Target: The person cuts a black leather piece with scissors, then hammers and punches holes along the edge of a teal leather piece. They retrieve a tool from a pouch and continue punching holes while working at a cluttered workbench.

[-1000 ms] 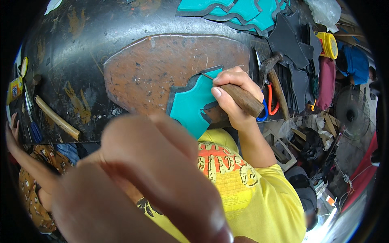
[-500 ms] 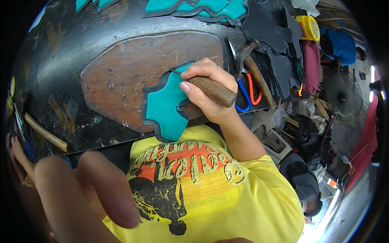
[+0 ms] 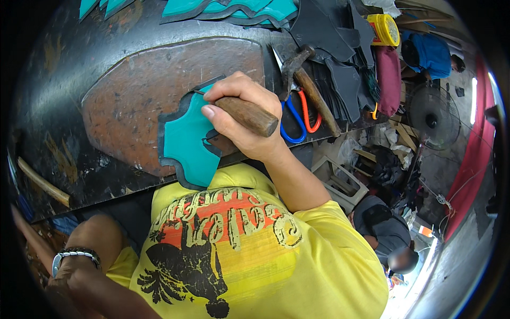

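My right hand (image 3: 241, 114) is closed around the wooden handle of an awl (image 3: 247, 116). Its thin metal tip meets the upper edge of a teal cut-out piece (image 3: 186, 141) with a dark grey border. That piece lies on a worn brown board (image 3: 125, 103), and its lower end overhangs the table edge by the yellow shirt. A notch shows in its right side, near my right palm. My left hand (image 3: 87, 290) is at the lower left, close to the camera and away from the piece, below a wrist with a bracelet or watch. Its fingers are not clear.
Right of the board lie a hammer (image 3: 313, 95), scissors (image 3: 295, 125) with blue and red handles, and black cut pieces (image 3: 342, 87). A yellow tub (image 3: 383, 30) stands beyond. More teal pieces (image 3: 228, 11) line the far side. A curved stick (image 3: 43, 182) lies left. Another person's arm (image 3: 33, 234) shows at left.
My left hand, its fingers large before the camera earlier, has drawn back to the lower left. The whole view has shifted. My right hand keeps its grip on the awl at the piece's edge.
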Action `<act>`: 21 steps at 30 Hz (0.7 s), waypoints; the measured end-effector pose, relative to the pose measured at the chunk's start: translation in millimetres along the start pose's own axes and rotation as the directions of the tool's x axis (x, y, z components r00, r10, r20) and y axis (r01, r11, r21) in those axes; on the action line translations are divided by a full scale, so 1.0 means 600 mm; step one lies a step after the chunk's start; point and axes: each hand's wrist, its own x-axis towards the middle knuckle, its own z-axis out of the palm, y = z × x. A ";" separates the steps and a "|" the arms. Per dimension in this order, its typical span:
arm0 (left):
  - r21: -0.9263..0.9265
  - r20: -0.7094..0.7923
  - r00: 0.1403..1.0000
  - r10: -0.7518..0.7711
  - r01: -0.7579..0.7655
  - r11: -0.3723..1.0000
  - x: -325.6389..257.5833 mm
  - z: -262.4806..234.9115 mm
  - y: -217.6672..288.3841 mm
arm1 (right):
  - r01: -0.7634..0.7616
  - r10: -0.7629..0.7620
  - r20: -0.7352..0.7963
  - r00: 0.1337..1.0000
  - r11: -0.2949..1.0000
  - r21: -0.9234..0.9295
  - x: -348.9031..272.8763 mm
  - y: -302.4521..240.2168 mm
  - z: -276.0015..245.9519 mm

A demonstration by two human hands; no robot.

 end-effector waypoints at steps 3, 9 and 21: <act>0.010 0.021 1.000 -0.019 0.019 1.000 0.004 0.001 0.005 | 0.006 -0.006 -0.005 1.000 1.000 -0.003 0.000 0.001 0.000; 0.117 0.052 0.990 -0.134 0.127 0.985 0.025 0.016 -0.011 | 0.014 -0.014 -0.002 1.000 1.000 -0.001 0.001 0.000 0.000; 0.314 0.120 0.934 -0.336 0.285 0.906 0.060 0.084 -0.044 | -0.044 0.053 -0.076 0.996 0.992 0.119 -0.007 -0.002 -0.002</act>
